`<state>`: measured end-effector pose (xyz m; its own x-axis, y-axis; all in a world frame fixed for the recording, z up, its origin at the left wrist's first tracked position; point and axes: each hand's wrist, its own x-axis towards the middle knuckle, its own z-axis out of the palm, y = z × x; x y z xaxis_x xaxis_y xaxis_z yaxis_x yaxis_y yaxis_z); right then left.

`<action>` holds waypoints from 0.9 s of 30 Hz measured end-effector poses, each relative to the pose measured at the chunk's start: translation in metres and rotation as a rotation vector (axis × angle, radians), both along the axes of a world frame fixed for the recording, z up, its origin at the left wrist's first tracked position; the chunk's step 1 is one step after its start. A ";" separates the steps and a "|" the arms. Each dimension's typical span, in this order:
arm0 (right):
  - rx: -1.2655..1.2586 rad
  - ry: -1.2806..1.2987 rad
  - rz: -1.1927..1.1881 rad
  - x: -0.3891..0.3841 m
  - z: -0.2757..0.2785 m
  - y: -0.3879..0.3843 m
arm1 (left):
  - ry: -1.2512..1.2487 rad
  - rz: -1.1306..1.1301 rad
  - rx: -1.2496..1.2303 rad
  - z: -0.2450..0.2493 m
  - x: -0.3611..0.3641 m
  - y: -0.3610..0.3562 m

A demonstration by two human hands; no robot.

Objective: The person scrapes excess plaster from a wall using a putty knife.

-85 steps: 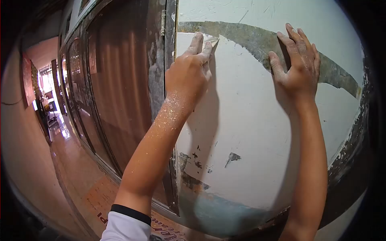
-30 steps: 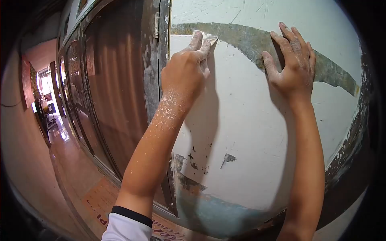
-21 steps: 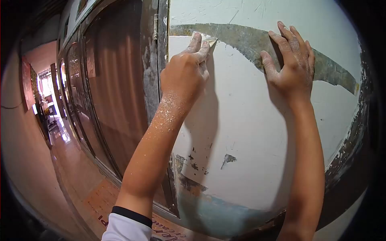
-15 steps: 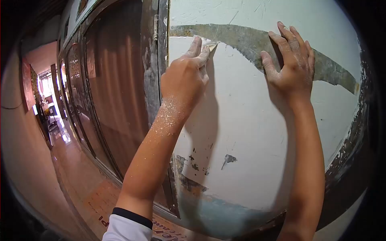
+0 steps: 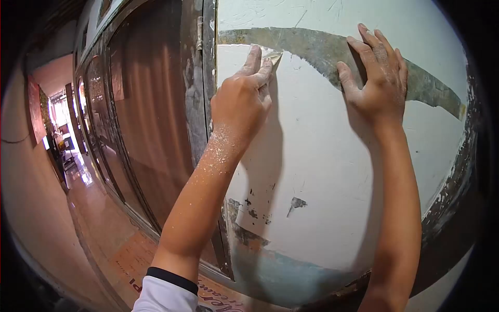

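My left hand [image 5: 241,99], dusted with white flakes up the wrist, is closed around a scraper, fingers pressed down along it. A corner of the scraper's metal blade [image 5: 274,56] shows beyond my fingertips, against the upper edge of the white paint; its handle is hidden in my grip. My right hand [image 5: 378,78] rests on the panel with fingers spread, holding nothing. Between the pale paint above and the white paint [image 5: 322,151] below runs a curved band of exposed grey surface [image 5: 306,48], with a ragged lower edge.
A dark wooden door [image 5: 150,109] with a hinge stands left of the panel. Dark patches [image 5: 297,204] and a bluish area [image 5: 296,275] mark the lower panel. Printed cardboard [image 5: 132,262] lies on the floor, and a corridor [image 5: 78,171] runs back at far left.
The view has shifted slightly. My left hand and the scraper remain at almost the same spot on the paint edge, and my right hand keeps its place on the panel.
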<state>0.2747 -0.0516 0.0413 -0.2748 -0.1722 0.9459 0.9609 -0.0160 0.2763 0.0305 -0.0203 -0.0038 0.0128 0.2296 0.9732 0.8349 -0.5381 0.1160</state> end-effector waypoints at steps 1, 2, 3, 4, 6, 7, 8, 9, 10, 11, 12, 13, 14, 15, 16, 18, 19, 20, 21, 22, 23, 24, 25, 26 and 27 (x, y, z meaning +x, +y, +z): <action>0.001 -0.005 0.005 0.000 0.002 0.000 | 0.004 0.001 -0.041 0.002 -0.001 -0.001; 0.000 -0.010 0.003 0.001 0.003 0.000 | 0.001 0.007 -0.045 0.001 -0.002 0.000; -0.002 -0.010 -0.001 0.001 0.001 0.000 | 0.010 0.004 -0.009 0.000 -0.002 0.002; -0.005 -0.008 0.001 0.002 0.001 0.001 | 0.020 -0.001 0.031 0.000 -0.001 0.003; 0.008 -0.022 -0.007 0.004 0.002 0.003 | 0.040 0.024 0.000 -0.002 0.000 0.003; 0.011 -0.012 -0.012 0.002 0.001 0.003 | 0.038 0.025 0.015 0.000 0.001 0.003; 0.013 -0.010 -0.015 0.001 0.000 0.001 | 0.037 0.024 0.029 0.001 0.002 0.004; 0.006 0.003 -0.017 -0.001 0.001 -0.001 | 0.044 -0.013 0.084 0.006 0.003 0.006; -0.008 0.016 -0.016 -0.003 -0.001 -0.002 | 0.043 -0.014 0.081 0.007 0.003 0.006; 0.010 -0.004 -0.019 0.003 0.001 0.003 | 0.048 -0.010 0.049 0.008 0.004 0.004; 0.008 -0.003 -0.018 0.003 0.001 0.004 | 0.054 -0.006 0.021 0.009 0.004 0.002; 0.009 -0.008 -0.020 0.003 0.001 0.003 | 0.033 -0.029 0.046 0.005 0.005 0.003; 0.012 -0.013 -0.023 0.004 0.001 0.003 | 0.034 -0.030 0.048 0.001 0.006 0.004; 0.016 -0.011 -0.025 0.004 0.001 0.003 | 0.036 -0.027 0.070 -0.001 0.006 0.003; 0.013 -0.008 -0.019 0.003 0.000 0.002 | 0.037 -0.026 0.091 -0.001 0.007 0.002; 0.011 -0.007 -0.013 0.001 0.000 0.001 | 0.027 -0.023 -0.027 0.000 0.007 0.002; 0.001 0.003 -0.012 0.000 -0.001 -0.001 | 0.020 -0.046 0.006 0.001 0.007 0.006; -0.005 0.010 -0.009 -0.001 0.000 -0.002 | 0.010 -0.067 0.045 0.002 0.006 0.008; 0.000 0.007 -0.005 -0.001 0.001 -0.001 | 0.007 -0.063 0.050 0.001 0.006 0.006; 0.003 -0.001 -0.004 0.000 0.000 0.000 | 0.010 -0.046 0.045 -0.003 0.008 0.001; 0.009 -0.005 -0.004 0.001 0.000 0.001 | 0.017 -0.031 0.042 -0.004 0.008 -0.002; 0.010 -0.005 -0.003 0.000 0.000 0.000 | 0.018 -0.030 0.043 -0.002 0.008 -0.001; 0.003 0.003 -0.012 -0.001 -0.001 -0.001 | 0.019 -0.035 0.017 0.002 0.007 0.001; -0.002 0.011 -0.021 -0.001 0.000 -0.002 | 0.019 -0.041 -0.007 0.006 0.007 0.003; -0.006 0.012 -0.022 -0.001 0.000 -0.001 | 0.043 -0.011 0.031 0.007 0.007 0.003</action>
